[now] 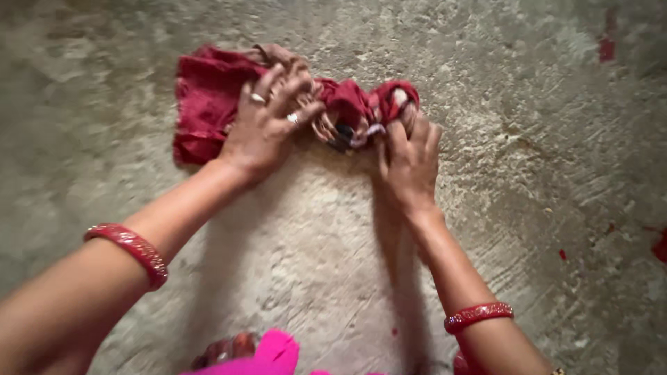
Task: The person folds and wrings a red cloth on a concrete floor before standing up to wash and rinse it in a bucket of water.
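A dark red cloth (208, 97) lies bunched on a rough concrete floor (542, 139). My left hand (267, 121), with rings on two fingers, presses down on the cloth's middle, fingers curled into the folds. My right hand (408, 156) grips the twisted right end of the cloth (389, 101), where a bit of white and dark trim shows. Each wrist wears a red bangle, the left bangle (132, 250) and the right bangle (479, 316).
Small red stains (606, 48) mark the floor at the upper right and right edge. A fold of bright pink clothing (274, 354) shows at the bottom edge between my arms.
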